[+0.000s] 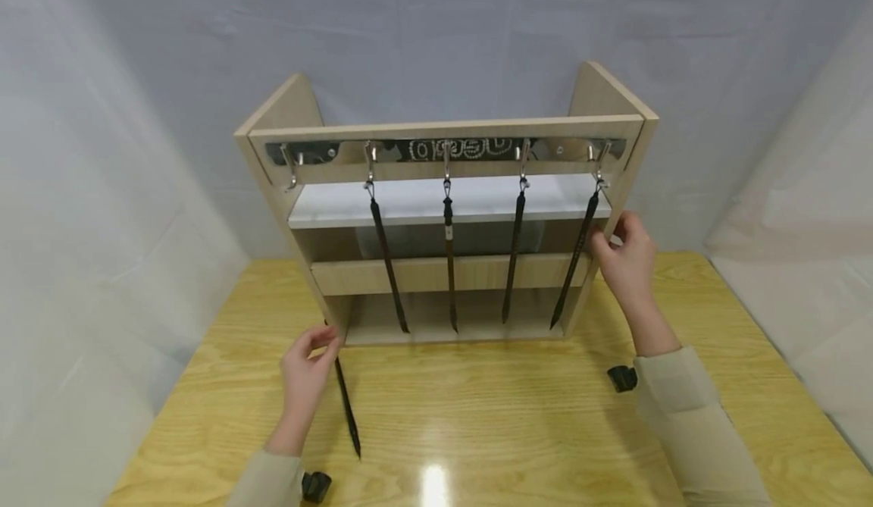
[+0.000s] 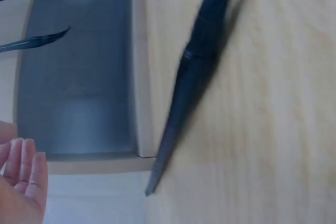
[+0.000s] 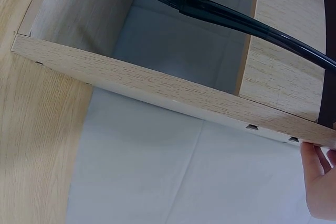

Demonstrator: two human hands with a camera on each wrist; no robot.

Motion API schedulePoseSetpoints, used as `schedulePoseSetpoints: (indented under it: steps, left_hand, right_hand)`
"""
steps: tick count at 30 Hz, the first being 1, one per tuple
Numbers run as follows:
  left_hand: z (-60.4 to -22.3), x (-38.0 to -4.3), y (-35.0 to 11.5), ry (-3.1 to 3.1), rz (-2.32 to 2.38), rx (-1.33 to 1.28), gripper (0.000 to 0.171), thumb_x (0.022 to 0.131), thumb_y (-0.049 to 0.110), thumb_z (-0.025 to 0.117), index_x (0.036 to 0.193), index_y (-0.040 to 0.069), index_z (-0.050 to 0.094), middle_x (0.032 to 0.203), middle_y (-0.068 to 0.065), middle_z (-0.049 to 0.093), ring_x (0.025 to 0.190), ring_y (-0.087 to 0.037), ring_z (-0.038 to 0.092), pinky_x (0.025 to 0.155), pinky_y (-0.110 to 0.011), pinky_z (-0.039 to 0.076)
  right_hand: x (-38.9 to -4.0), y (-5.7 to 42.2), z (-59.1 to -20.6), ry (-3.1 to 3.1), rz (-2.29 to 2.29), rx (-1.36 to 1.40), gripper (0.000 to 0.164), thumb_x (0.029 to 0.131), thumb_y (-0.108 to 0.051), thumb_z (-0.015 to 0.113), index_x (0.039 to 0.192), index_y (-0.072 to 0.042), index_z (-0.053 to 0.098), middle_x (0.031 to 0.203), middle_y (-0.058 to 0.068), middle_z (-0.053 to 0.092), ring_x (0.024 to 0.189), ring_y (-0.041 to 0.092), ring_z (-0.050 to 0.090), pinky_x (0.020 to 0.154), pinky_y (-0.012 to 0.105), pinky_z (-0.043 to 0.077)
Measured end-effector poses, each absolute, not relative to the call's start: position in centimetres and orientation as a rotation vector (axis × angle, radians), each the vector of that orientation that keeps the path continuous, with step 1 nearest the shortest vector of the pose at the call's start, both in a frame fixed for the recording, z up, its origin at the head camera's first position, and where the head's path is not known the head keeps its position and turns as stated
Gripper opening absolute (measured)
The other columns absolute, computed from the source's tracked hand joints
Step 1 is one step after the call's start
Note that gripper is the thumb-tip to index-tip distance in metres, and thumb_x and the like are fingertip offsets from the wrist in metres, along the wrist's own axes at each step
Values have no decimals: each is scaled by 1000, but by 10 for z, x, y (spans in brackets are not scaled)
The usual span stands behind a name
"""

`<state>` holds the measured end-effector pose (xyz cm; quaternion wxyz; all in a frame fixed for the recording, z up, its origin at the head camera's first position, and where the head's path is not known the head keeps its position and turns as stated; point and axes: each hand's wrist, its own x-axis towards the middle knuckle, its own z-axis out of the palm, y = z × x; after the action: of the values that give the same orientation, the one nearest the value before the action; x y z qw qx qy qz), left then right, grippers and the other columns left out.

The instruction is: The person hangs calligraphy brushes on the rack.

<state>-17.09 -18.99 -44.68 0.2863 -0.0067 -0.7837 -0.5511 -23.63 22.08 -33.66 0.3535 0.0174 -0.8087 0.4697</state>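
Left hand [image 1: 305,374] pinching brush [image 1: 346,408] at its upper end, long axis running toward the body across surface [image 1: 477,416]; right hand [image 1: 624,261] gripping rack [image 1: 446,211] side, beside rightmost hanging brush [image 1: 576,261].

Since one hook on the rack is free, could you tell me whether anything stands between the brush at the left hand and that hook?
Nothing visible: the brush by the left hand has open space up to the empty leftmost hook.
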Motion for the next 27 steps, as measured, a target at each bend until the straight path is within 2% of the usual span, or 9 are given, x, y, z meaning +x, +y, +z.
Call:
schedulePoseSetpoints:
  steps: [7,11,15,20,27]
  left_hand:
    - [-454,-166,-203,-2279,-1395,120,14,75,-6,64,89,-8,61,84,-19,62,69,-4,55,58,-10,45]
    - [-456,-167,-208,-2381,-1384,178,17,76,-3,64,92,-9,60,87,-21,61,74,-19,60,61,-11,46]
    - [-458,-167,-212,-2475,-1443,242,24,78,-1,63,99,-10,57,94,-24,59,84,-31,59,65,-16,48]
    - [-461,-168,-216,-2549,-1494,318,31,80,2,61,106,-11,53,102,-27,56,90,-35,57,68,-24,50]
    - [-464,-169,-217,-2624,-1564,401,37,79,5,62,109,-12,50,105,-28,54,93,-35,54,71,-29,50]
  right_hand:
    - [-237,220,-337,-2093,1221,46,21,78,3,54,98,11,52,89,23,57,89,29,58,67,12,46]
    - [-237,220,-338,-2089,1227,39,21,78,3,53,98,11,52,89,23,58,89,30,58,67,12,45]
    - [-237,221,-338,-2088,1231,42,22,79,2,54,99,10,53,90,22,58,89,28,58,68,13,46]
    - [-238,221,-338,-2102,1228,36,22,79,1,53,99,10,52,90,22,58,90,28,57,69,16,47]
    - [-237,221,-338,-2098,1236,40,22,79,2,53,99,10,52,90,22,58,90,29,57,68,14,47]
